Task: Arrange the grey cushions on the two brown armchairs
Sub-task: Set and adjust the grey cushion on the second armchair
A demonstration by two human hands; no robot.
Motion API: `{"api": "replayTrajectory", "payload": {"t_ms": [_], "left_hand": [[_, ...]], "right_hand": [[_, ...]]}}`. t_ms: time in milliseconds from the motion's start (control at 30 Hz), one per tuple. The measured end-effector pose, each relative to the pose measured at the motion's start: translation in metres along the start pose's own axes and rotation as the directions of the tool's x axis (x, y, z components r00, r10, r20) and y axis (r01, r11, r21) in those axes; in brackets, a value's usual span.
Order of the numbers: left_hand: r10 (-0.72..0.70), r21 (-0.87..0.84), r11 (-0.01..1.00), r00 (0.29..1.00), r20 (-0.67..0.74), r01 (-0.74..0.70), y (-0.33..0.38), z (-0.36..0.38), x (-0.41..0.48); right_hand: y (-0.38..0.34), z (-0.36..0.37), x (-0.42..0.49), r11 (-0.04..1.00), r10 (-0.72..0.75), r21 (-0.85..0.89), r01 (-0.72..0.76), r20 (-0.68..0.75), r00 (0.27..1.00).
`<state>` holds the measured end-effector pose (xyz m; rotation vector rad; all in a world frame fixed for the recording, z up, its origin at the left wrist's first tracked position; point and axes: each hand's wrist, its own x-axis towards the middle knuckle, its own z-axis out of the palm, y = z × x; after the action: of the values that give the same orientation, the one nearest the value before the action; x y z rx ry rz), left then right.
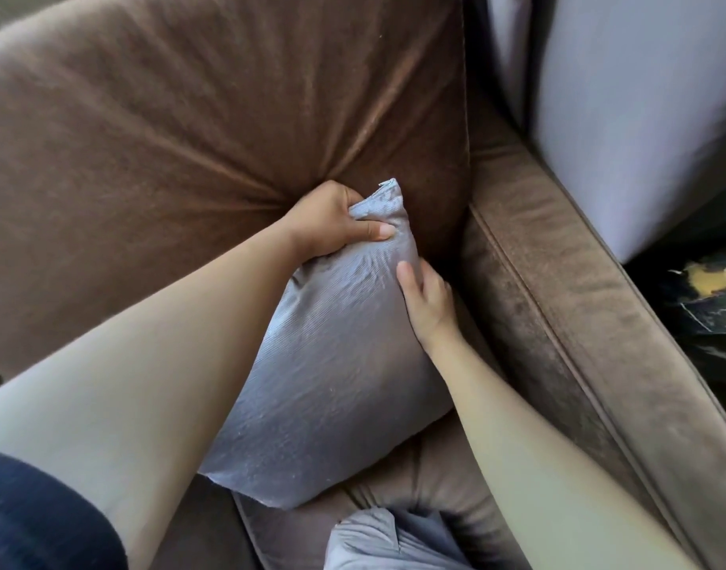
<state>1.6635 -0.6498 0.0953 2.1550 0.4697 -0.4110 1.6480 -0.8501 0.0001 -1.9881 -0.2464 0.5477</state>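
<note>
While my left hand [332, 222] grips the top corner of the grey cushion [328, 364], it leans against the brown armchair [188, 117] back. My right hand [429, 300] clasps its right edge.

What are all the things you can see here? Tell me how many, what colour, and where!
armchair: one, brown, filling most of the view.
back pillow: one, brown, against the chair's back.
grey cushion: one, silvery grey, leaning in the chair's right corner.
second grey cushion: one, grey, bottom edge, partly cut off.
pale panel: one, lilac-grey, upper right.
dark and yellow thing: one, right edge, unclear.
sleeve: one, dark blue, bottom left.
left hand: gripping the cushion's top corner.
right hand: on the cushion's right edge.
</note>
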Motion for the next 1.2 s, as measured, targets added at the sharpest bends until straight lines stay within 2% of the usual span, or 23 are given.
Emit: {"api": "replayTrajectory", "payload": {"t_ms": [233,467,633,733,867,933,1033,1133,1200], "left_hand": [[-0.018,-0.006,1.0,1.0,0.023,0.018,0.002,-0.003,-0.001],[-0.025,-0.057,0.998,0.999,0.045,0.027,0.004,-0.003,-0.002],[-0.014,-0.022,1.0,1.0,0.027,0.015,-0.001,-0.001,0.001],[-0.01,0.008,1.0,1.0,0.016,0.01,-0.002,0.001,0.003],[0.005,0.074,0.997,1.0,-0.029,-0.003,-0.001,0.004,0.001],[0.021,0.127,0.992,0.999,-0.04,-0.015,0.003,0.008,-0.006],[0.044,0.201,0.979,0.999,-0.025,-0.038,0.012,0.011,-0.022],[0.123,0.309,0.944,0.992,-0.021,-0.111,0.019,0.018,-0.05],[0.18,0.297,0.942,0.982,-0.06,-0.154,0.015,0.026,-0.074]], "right_hand": [[0.063,-0.01,-0.025,0.98,0.168,-0.117,-0.16,0.059,0.984],[0.115,-0.018,-0.062,0.917,0.357,-0.214,-0.336,0.067,0.932],[0.114,-0.02,-0.073,0.905,0.338,-0.271,-0.328,-0.011,0.941],[0.114,-0.025,-0.07,0.886,0.401,-0.279,-0.371,0.055,0.915],[0.1,-0.039,-0.062,0.85,0.444,-0.382,-0.362,0.152,0.883],[0.079,-0.049,-0.058,0.841,0.43,-0.427,-0.333,0.155,0.889],[0.029,-0.058,-0.055,0.848,0.282,-0.504,-0.167,0.162,0.946],[-0.03,-0.061,-0.062,0.76,0.09,-0.647,0.053,0.186,0.978],[-0.068,-0.057,-0.071,0.69,-0.037,-0.705,0.162,0.19,0.981]]}}
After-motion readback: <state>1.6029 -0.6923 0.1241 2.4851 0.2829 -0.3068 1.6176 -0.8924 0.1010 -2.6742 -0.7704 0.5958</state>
